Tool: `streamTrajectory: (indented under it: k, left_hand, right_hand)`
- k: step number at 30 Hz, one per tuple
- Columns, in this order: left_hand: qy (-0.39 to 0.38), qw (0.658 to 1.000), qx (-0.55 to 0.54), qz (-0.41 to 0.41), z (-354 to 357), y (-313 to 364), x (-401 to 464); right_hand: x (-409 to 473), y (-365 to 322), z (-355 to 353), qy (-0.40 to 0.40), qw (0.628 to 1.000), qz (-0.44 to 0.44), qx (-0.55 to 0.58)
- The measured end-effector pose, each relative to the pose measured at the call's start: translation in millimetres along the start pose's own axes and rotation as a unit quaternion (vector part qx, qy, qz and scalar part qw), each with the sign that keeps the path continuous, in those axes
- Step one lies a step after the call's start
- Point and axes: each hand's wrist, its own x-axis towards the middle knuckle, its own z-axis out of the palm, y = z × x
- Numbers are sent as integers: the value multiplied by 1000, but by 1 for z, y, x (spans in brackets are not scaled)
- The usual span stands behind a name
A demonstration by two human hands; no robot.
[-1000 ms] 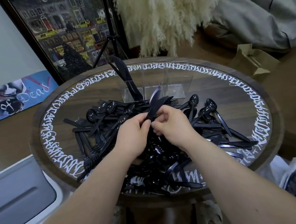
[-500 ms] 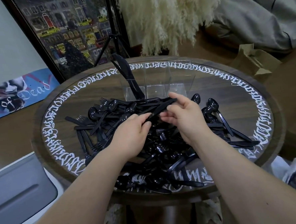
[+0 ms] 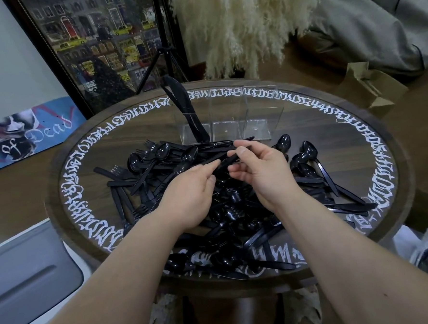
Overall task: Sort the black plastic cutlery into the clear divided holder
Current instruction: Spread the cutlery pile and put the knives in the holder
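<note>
Holder [image 3: 230, 125] behind cutlery pile [image 3: 236, 210], knives [image 3: 179, 99] in left compartment.

Two hands [image 3: 192, 195], one three-compartment holder [image 3: 226, 116], one table [image 3: 355, 118].

Round dark wood table [image 3: 313, 130] with white lettering ringing its rim. At the far edge stands a clear divided holder [image 3: 226, 121] — black knives [image 3: 181, 101] upright in its left compartment. A loose heap of black plastic cutlery [image 3: 236, 210] — spoons, forks, knives — covers the centre toward the near edge.
</note>
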Motion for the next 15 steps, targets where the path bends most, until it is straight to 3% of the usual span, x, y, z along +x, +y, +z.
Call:
streamTrajectory:
  k: [5,9,15]
  left_hand:
    - [67,998,14,-16,-5,-3,-1]
    - [63,997,39,-23,-8,-11,0]
    - [64,998,7,-26,-11,-12,1]
  right_hand:
    - [1,0,-3,14,1000,-1,5]
    - [4,-1,-7,70,997,8,21]
    - [0,-7,-3,33,992,30,116]
